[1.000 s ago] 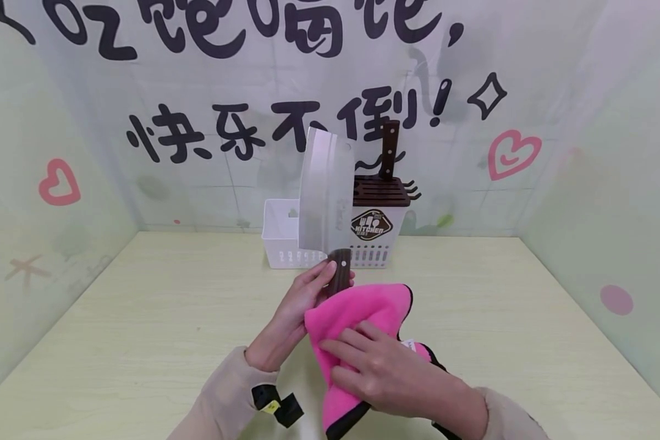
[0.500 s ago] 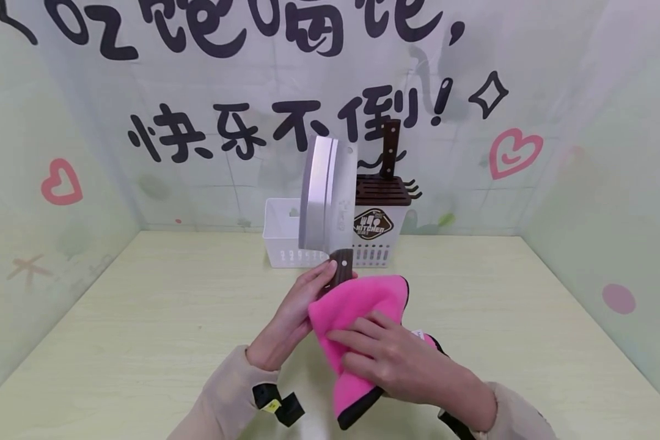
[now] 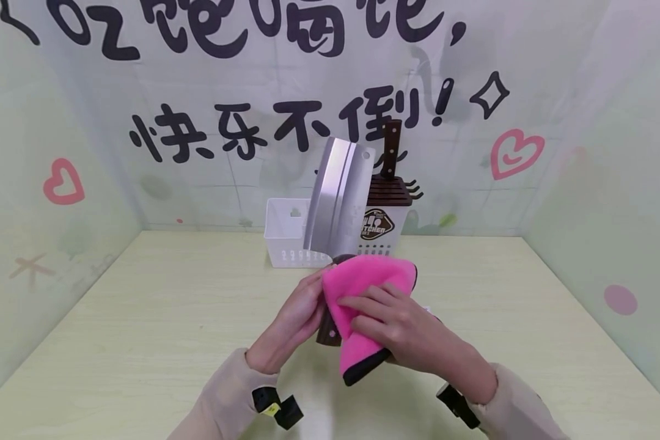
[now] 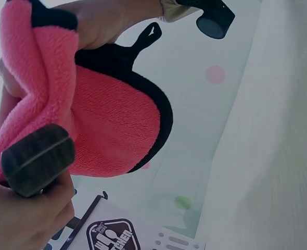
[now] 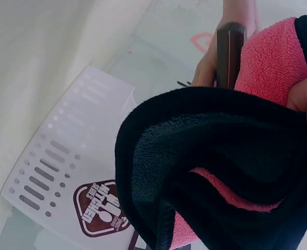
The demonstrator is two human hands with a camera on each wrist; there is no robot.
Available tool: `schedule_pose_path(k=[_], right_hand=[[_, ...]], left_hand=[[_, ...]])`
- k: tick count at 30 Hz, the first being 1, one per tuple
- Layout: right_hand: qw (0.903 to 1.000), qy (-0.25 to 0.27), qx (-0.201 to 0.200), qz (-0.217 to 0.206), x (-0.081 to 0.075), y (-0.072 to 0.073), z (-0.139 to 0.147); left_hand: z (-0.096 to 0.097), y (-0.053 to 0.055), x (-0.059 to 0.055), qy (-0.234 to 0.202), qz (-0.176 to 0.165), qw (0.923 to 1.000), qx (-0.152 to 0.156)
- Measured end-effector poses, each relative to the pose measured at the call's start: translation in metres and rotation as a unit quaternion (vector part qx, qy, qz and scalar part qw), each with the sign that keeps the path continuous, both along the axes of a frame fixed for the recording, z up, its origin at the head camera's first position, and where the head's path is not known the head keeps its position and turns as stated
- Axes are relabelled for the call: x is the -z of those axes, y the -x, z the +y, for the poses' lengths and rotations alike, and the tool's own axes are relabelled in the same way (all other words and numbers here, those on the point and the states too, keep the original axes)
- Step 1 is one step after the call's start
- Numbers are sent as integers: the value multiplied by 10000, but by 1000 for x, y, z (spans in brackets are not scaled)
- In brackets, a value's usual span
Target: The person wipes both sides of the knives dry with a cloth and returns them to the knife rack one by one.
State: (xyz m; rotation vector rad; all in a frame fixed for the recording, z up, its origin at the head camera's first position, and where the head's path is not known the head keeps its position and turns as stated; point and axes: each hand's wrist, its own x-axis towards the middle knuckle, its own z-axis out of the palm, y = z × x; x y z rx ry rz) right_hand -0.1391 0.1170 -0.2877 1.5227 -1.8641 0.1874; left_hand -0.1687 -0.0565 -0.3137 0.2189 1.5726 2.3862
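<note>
My left hand (image 3: 296, 313) grips the dark wooden handle (image 3: 328, 330) of a cleaver (image 3: 338, 198), whose broad steel blade points up and tilts slightly right. With my right hand (image 3: 404, 324) I hold a pink cloth (image 3: 370, 274) with black edging over the handle's upper part. In the left wrist view the handle's butt (image 4: 39, 159) juts out above my left fingers, beside the pink cloth. The right wrist view has the cloth's dark side (image 5: 158, 135) in front, with part of the handle behind. The cloth hides much of the handle and some of my left fingers.
A white perforated rack (image 3: 286, 244) stands at the back of the pale wooden table (image 3: 170, 318), partly behind the blade. Its brown slotted top (image 3: 390, 192) holds another brown-handled knife (image 3: 392, 150). Printed cloth walls (image 3: 225, 73) enclose the table.
The cloth and my right hand have moved up the handle, uncovering its lower end. The cleaver's blade has shifted right and tilted. My left hand stays near the same place.
</note>
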Motion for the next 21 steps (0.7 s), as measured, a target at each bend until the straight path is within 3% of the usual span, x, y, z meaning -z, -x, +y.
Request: schedule_pose_path(k=[4,11,21], right_hand=[[9998,131,66,-96,-2,6,1],[9983,308,281,-400,-5,16,3],[9945,532,597,-671,-7,20,7]], left_hand=[[0,-1,1,-9,-58,10000,-3],[-3,-1,1,-41,-160,9991,388],[-4,-2,0,78,-168,9989,434]])
